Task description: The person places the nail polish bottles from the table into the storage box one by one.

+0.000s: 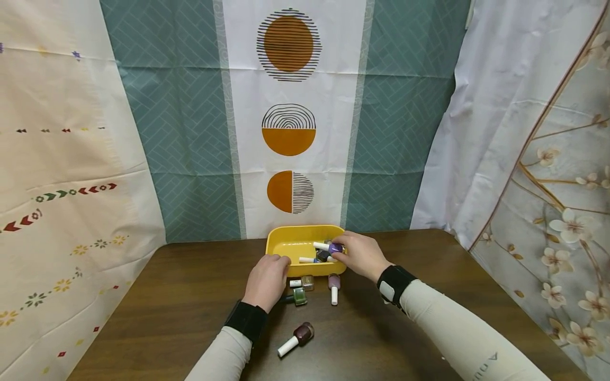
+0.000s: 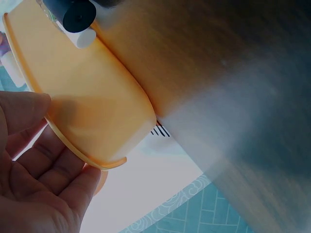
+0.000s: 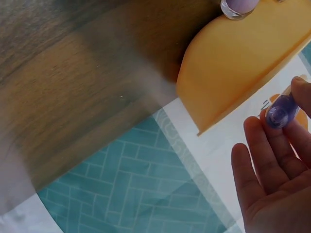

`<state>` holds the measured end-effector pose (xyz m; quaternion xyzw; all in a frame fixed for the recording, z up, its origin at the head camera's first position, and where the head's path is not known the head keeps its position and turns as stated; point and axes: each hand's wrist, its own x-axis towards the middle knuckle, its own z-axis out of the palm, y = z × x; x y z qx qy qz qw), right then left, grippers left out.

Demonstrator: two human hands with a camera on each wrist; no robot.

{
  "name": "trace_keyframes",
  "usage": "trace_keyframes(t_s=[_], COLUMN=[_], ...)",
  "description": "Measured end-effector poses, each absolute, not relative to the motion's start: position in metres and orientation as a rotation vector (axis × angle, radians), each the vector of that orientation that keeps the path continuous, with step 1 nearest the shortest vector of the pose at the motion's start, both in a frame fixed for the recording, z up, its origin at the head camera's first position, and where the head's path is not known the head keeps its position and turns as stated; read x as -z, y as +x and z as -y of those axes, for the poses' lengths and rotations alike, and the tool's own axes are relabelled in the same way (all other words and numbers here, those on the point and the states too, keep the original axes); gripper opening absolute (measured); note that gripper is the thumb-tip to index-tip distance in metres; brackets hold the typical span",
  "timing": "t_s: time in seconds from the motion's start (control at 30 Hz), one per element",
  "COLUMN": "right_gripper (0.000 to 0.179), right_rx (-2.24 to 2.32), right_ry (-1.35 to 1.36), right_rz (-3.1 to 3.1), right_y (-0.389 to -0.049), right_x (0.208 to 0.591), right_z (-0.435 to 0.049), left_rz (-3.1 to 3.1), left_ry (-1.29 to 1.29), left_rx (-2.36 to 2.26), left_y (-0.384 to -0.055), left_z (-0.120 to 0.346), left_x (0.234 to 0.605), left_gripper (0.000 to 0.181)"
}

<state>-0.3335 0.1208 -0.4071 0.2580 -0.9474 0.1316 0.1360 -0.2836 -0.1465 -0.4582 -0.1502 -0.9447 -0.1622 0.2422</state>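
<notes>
the right hand (image 1: 364,256) pinches the purple bottle (image 1: 336,248) over the right end of the yellow tray (image 1: 312,270), near the far edge of the worktop (image 1: 190,296). the bottle lies sideways, roughly along that edge, white cap (image 1: 321,246) pointing left. the left hand (image 1: 267,279), farther from the bottle, grips the tray's near left corner.

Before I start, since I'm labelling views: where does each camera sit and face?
Head: on the head, facing forward and down at the tray; both arms show.
Left wrist: worn there, facing tray and table; left fingers show.
Right wrist: worn there, facing tray and held bottle; right fingers show.
Head and right share the held bottle.
</notes>
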Motion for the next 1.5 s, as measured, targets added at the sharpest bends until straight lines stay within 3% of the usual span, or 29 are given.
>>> trace_keyframes(t_s=[1.5], right_gripper=[0.031], right_rx=[-0.349], right_ry=[0.611], right_rz=[2.859], right_y=[-0.354], right_x=[0.424], right_z=[-0.111], left_rz=[2.582], left_ry=[-0.411], left_rx=[0.435], left_y=[-0.284], left_z=[0.147], left_x=[0.459], left_gripper=[0.008])
